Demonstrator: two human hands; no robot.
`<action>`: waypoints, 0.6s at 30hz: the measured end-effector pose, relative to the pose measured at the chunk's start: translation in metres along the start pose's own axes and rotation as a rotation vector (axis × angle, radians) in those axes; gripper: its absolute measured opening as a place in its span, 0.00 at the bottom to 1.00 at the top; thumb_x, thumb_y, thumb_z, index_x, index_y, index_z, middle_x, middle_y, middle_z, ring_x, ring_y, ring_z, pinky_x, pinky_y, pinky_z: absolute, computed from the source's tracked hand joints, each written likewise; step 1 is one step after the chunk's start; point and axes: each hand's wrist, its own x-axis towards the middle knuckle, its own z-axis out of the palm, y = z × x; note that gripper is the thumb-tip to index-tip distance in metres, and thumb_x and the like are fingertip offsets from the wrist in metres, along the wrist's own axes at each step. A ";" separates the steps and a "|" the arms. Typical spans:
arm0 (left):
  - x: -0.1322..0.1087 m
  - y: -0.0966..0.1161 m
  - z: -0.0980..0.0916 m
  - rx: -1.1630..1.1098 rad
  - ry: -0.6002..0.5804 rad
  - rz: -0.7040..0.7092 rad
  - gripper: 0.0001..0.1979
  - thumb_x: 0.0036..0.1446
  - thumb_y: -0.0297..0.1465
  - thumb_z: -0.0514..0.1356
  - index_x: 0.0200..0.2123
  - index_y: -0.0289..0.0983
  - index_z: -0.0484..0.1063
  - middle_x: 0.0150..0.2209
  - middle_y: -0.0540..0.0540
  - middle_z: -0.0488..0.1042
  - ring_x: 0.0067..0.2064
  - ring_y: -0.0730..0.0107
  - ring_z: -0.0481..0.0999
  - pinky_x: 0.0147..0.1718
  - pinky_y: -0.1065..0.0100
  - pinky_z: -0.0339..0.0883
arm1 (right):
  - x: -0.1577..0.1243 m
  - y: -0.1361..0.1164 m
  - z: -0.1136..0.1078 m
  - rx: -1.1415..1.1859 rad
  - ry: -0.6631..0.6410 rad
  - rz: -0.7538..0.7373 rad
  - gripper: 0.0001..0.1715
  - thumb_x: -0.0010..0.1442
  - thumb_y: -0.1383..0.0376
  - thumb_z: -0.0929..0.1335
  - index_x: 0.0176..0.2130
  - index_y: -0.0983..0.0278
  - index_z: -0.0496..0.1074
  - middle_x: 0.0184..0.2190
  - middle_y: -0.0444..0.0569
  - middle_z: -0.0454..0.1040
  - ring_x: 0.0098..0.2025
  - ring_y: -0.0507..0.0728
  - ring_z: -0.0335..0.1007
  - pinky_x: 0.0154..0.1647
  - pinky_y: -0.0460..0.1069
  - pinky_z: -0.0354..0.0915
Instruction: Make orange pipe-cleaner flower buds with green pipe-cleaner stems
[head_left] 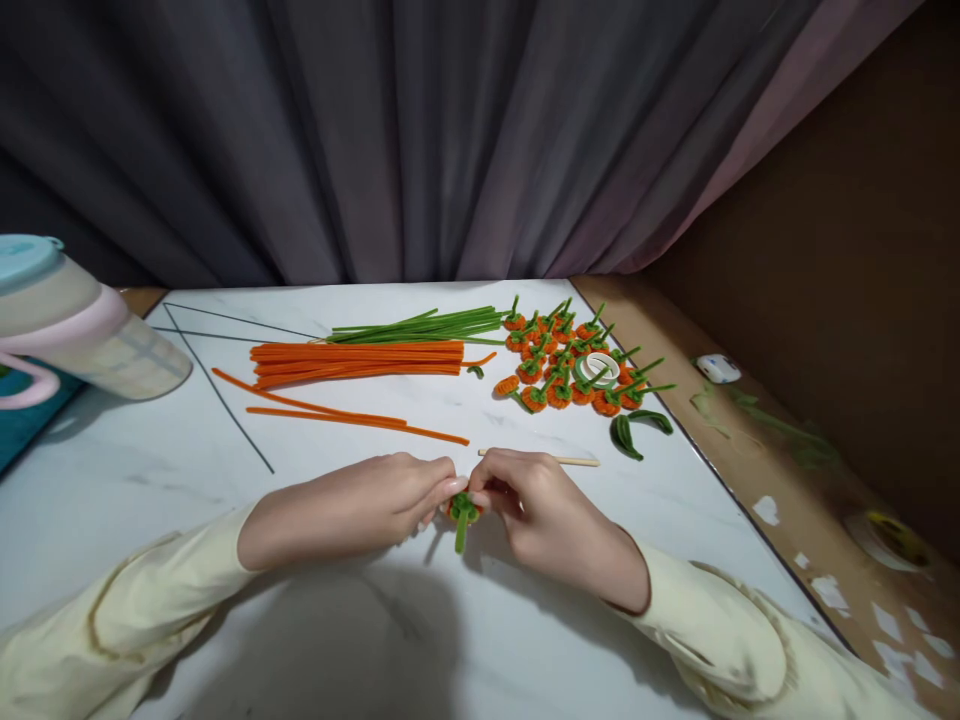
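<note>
Head view: left hand (360,500) and right hand (551,515) pinch a green-topped orange piece (463,507), nearer than the orange stems (360,362), seemingly shaping it, the next move calling for a steady hold

Dark pleated curtains (420,140) hang behind a white marbled tabletop (360,620).

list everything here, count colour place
table: one, white, centre
fuzzy piece: one, orange and green, table front
fuzzy balls: many, orange and green, table right
rolls: unclear, white and green, among balls
curls: two, green, table right
pipe cleaners: many, orange and green, table middle
stick: one, tan, table middle
wires: several, dark, table left
cup: one, mostly pale, left
teal object: one, teal, left
curtain: one, grey, back
small object: one, white, right of table
scraps: several, white, far right
left hand: one, cream sleeve, holding fuzzy piece
right hand: one, cream sleeve, holding fuzzy piece
</note>
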 end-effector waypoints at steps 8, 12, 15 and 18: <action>-0.003 0.003 0.006 -0.291 0.083 -0.069 0.13 0.65 0.37 0.43 0.36 0.38 0.61 0.32 0.49 0.68 0.32 0.70 0.70 0.33 0.71 0.61 | 0.003 0.000 0.005 -0.010 0.054 -0.059 0.17 0.39 0.83 0.59 0.26 0.64 0.62 0.22 0.41 0.65 0.22 0.49 0.56 0.24 0.42 0.50; -0.004 0.001 0.007 -0.219 0.083 -0.117 0.13 0.65 0.38 0.43 0.35 0.38 0.62 0.28 0.50 0.68 0.30 0.69 0.70 0.31 0.70 0.60 | 0.002 -0.001 0.008 -0.002 0.069 -0.064 0.16 0.40 0.83 0.59 0.25 0.64 0.60 0.22 0.41 0.65 0.22 0.49 0.55 0.24 0.43 0.50; -0.005 0.003 0.007 -0.218 0.092 -0.091 0.12 0.65 0.37 0.44 0.33 0.38 0.60 0.28 0.50 0.69 0.31 0.69 0.70 0.31 0.71 0.60 | 0.002 -0.002 0.007 0.012 0.088 -0.042 0.15 0.41 0.83 0.60 0.25 0.64 0.61 0.22 0.42 0.66 0.22 0.48 0.55 0.24 0.43 0.50; -0.004 0.006 0.009 -0.284 0.108 -0.079 0.11 0.65 0.35 0.43 0.33 0.38 0.59 0.30 0.48 0.71 0.33 0.69 0.72 0.33 0.71 0.62 | 0.003 -0.005 0.003 0.009 0.089 -0.005 0.14 0.43 0.82 0.61 0.25 0.65 0.64 0.22 0.42 0.67 0.22 0.49 0.57 0.24 0.43 0.52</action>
